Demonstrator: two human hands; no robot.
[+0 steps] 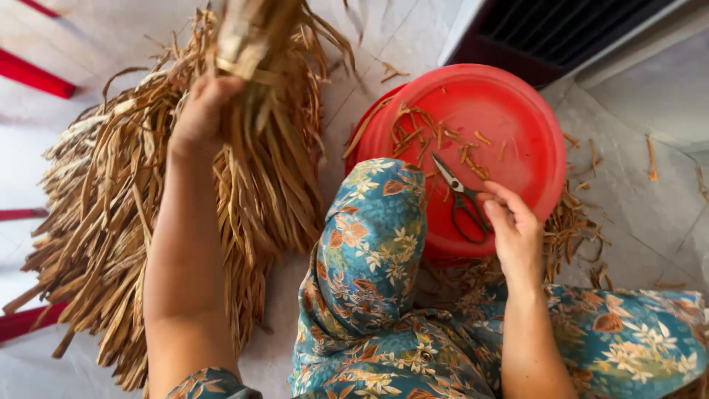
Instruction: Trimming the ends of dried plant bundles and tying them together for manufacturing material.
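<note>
Holding: left hand [201,111] clamped on dried leaf bundle [244,44], raised.
Reaching: right hand [517,229] fingers loosely open, touching scissors [464,199] on red basin [517,111].
Risk: one-handed grasp; strands may slip loose.

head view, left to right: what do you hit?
Dried leaf bundle → left hand gripping its bound top → floral-clothed knee → scissors on the red lid → right hand at the scissor handles → loose scraps on the floor.
</note>
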